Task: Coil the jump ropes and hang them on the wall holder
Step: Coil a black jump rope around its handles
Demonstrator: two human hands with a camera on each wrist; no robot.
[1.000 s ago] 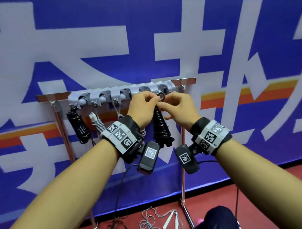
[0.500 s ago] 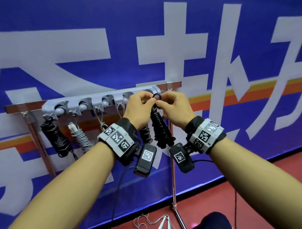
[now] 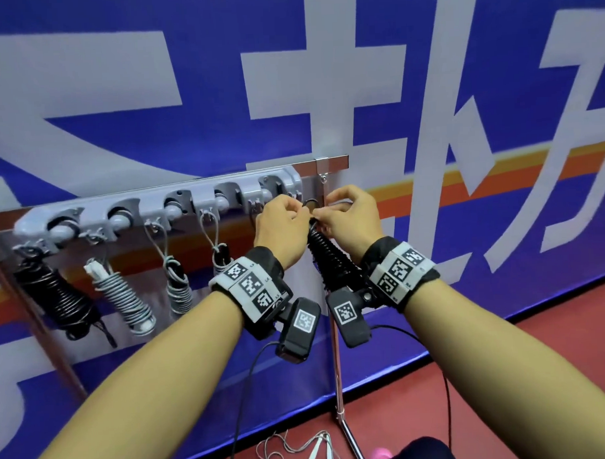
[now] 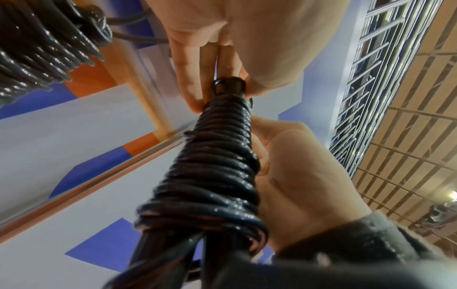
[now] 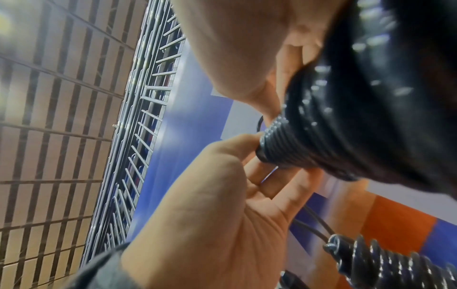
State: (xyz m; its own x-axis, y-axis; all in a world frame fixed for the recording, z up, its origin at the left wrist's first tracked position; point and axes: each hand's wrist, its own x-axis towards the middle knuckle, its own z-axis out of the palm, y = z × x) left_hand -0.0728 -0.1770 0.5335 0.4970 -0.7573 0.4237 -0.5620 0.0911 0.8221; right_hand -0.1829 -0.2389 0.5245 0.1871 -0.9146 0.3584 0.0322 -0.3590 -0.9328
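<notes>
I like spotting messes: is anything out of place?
Yes. A pale jump rope lies loose and tangled on the red floor under the wall holder, while other ropes hang coiled. The left hand and right hand grip a black coiled rope.

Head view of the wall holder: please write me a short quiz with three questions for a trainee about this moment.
1. The left hand and the right hand are at the top of the black rope. What do they do?
A. Both pinch it
B. Only the left touches it
C. Neither touches it
2. True or false: the black rope is loose and uncoiled.
3. How many coiled ropes hang from the wall holder, left of the hands?

Key: 1. A; 2. false, it is wound tight; 3. four.
</notes>
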